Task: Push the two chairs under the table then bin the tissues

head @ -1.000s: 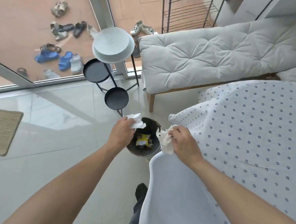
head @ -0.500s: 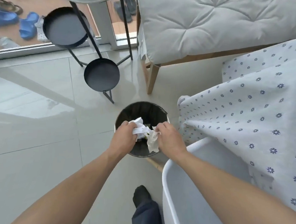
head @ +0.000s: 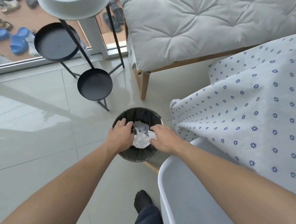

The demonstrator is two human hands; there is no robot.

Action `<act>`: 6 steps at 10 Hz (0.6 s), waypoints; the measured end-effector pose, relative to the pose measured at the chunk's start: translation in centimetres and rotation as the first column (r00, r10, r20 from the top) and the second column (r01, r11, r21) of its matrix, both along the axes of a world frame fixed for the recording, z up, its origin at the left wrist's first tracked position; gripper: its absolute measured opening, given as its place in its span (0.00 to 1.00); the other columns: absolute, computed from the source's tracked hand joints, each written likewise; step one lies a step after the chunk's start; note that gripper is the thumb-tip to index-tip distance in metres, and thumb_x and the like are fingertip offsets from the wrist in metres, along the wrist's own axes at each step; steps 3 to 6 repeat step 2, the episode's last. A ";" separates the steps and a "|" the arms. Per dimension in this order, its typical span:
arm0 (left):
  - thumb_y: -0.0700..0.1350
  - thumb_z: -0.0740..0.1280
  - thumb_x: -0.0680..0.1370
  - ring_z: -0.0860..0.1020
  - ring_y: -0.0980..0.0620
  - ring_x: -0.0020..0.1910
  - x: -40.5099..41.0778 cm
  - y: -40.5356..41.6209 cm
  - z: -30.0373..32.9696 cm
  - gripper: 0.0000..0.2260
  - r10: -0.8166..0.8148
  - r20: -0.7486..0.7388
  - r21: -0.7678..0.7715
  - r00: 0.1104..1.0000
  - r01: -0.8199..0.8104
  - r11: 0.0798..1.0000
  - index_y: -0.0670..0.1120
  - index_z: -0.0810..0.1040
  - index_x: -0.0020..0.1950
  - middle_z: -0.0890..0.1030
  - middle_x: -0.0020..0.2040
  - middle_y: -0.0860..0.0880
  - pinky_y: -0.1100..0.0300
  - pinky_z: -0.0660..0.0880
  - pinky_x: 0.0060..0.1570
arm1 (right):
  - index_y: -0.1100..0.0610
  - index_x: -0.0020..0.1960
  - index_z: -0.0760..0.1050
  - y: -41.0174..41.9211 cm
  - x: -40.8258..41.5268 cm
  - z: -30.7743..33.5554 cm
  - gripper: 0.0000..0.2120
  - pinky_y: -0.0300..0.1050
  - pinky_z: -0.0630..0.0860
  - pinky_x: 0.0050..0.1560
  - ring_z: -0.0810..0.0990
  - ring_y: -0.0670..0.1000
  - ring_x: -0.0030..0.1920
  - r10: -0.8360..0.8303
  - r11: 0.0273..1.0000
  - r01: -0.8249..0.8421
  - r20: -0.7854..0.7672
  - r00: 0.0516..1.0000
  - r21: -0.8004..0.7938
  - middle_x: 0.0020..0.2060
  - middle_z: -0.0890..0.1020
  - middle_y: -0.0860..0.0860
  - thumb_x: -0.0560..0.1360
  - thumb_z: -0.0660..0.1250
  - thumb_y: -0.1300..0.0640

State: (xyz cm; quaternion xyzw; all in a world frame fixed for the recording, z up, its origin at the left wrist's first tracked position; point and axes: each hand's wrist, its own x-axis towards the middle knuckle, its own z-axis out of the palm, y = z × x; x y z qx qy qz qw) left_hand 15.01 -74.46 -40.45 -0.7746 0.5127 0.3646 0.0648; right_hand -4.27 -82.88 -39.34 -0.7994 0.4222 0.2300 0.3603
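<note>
Over the bin: we look straight down at our two bare hands above a round black-lined waste bin (head: 137, 156) on the pale glossy floor tiles (head: 38, 131).
Our left hand: the left hand (head: 120, 136) hangs over the bin's left rim, palm down, fingers spread and loosely curled; it closes on nothing.
Our right hand: the right hand (head: 163, 138) hangs over the right rim, palm down, fingers loosely spread; its fingertips lie against the paper, but we cannot tell whether they pinch it.
Tissues: the crumpled white tissues (head: 142, 135) sit between our hands in the bin's mouth, touching both.
Tissue axis: the wad's long axis runs from the far side of the opening toward us, its broader end nearest us.
Bin contents: besides the tissues we see only dark liner (head: 140, 114); whatever lies under the paper is hidden.
White chair: a white moulded plastic chair (head: 182, 192) stands just beside the bin on the near right, under our right forearm.
Table: the white tablecloth with small blue flowers (head: 248, 109) drapes over the table on the right, its corner hanging near the bin.
Plant stand: a black metal stand carries two round black trays (head: 57, 41) and a pale round bowl (head: 72, 1); what the bowl holds is out of sight.
Bench: a grey tufted cushion (head: 192, 28) lies on a wooden frame beyond the bin.
Foot: our dark-socked foot (head: 142, 200) rests on the tiles.
</note>
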 end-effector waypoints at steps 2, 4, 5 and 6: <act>0.60 0.54 0.84 0.48 0.40 0.82 -0.8 1.9 4.7 0.29 -0.071 0.091 0.014 0.993 0.070 0.997 0.51 0.54 0.82 0.49 0.84 0.44 0.32 0.55 0.74 | 0.53 0.81 0.60 1.3 -0.8 4.8 0.30 0.59 0.55 0.80 0.49 0.57 0.83 0.043 0.997 -0.039 0.058 0.997 -0.072 0.83 0.56 0.56 0.82 0.60 0.45; 0.60 0.54 0.84 0.48 0.40 0.82 -0.8 1.9 4.7 0.29 -0.071 0.091 0.014 0.993 0.070 0.997 0.51 0.54 0.82 0.49 0.84 0.44 0.32 0.55 0.74 | 0.53 0.81 0.60 1.3 -0.8 4.8 0.30 0.59 0.55 0.80 0.49 0.57 0.83 0.043 0.997 -0.039 0.058 0.997 -0.072 0.83 0.56 0.56 0.82 0.60 0.45; 0.60 0.54 0.84 0.48 0.40 0.82 -0.8 1.9 4.7 0.29 -0.071 0.091 0.014 0.993 0.070 0.997 0.51 0.54 0.82 0.49 0.84 0.44 0.32 0.55 0.74 | 0.53 0.81 0.60 1.3 -0.8 4.8 0.30 0.59 0.55 0.80 0.49 0.57 0.83 0.043 0.997 -0.039 0.058 0.997 -0.072 0.83 0.56 0.56 0.82 0.60 0.45; 0.60 0.54 0.84 0.48 0.40 0.82 -0.8 1.9 4.7 0.29 -0.071 0.091 0.014 0.993 0.070 0.997 0.51 0.54 0.82 0.49 0.84 0.44 0.32 0.55 0.74 | 0.53 0.81 0.60 1.3 -0.8 4.8 0.30 0.59 0.55 0.80 0.49 0.57 0.83 0.043 0.997 -0.039 0.058 0.997 -0.072 0.83 0.56 0.56 0.82 0.60 0.45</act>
